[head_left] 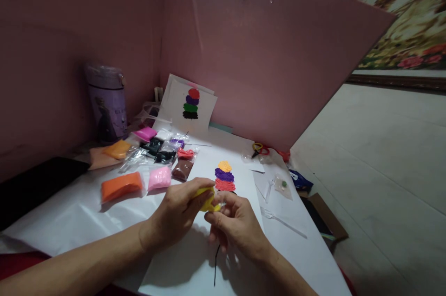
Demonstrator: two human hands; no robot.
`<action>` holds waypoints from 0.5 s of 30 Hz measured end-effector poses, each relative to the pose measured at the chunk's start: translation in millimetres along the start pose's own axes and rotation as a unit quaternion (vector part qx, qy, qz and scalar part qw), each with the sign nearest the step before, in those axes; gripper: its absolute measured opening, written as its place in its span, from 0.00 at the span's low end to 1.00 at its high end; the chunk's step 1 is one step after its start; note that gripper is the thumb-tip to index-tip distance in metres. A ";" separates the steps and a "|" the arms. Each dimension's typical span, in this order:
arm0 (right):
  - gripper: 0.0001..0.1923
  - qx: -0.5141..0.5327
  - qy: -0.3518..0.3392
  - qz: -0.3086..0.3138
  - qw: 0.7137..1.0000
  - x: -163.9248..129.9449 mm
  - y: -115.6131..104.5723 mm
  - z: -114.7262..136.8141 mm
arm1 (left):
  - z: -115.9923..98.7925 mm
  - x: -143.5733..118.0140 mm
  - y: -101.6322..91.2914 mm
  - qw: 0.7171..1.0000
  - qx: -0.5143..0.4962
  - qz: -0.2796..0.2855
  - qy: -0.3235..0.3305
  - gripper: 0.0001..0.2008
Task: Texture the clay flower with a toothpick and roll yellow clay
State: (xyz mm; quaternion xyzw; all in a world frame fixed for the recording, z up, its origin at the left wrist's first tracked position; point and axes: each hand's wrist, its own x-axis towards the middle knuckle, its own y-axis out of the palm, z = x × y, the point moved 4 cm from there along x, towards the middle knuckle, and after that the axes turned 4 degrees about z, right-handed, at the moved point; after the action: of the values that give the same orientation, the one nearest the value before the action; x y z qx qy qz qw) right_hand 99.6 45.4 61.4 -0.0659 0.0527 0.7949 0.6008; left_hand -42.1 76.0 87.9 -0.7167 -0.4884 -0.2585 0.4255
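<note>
Over the white paper sheet (195, 259), just below the stacked clay picture (225, 176): left hand (179, 214) and right hand (237, 224) together, pinched on a yellow clay lump (208, 202); best kneaded gently with fingertips, kept above the sheet, clear of the finished orange, purple and red layers.

Two hands (209, 217), two paper sheets (195, 221), one scissors (260, 148).
</note>
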 end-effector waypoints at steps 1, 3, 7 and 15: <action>0.16 0.000 0.015 0.017 1.000 0.2 1.2 -1.0 | -0.8 -0.5 1.1 1.000 -0.002 0.004 0.004 0.11; 0.16 0.004 0.044 0.043 0.998 0.1 3.8 -2.4 | -2.1 -1.2 2.3 1.000 -0.004 0.002 0.007 0.11; 0.16 0.023 0.052 0.018 0.998 -0.2 4.1 0.0 | -3.7 -0.6 2.4 1.000 -0.001 -0.003 0.013 0.10; 0.18 0.018 0.006 -0.002 1.000 1.1 -2.9 3.1 | 0.4 -0.2 -0.5 1.000 0.020 -0.014 0.018 0.11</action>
State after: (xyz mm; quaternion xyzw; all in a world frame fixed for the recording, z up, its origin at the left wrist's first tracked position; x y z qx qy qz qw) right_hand 102.0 47.7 64.2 -0.0599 0.0701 0.7926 0.6028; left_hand -42.6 76.3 87.7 -0.6962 -0.4958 -0.2677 0.4448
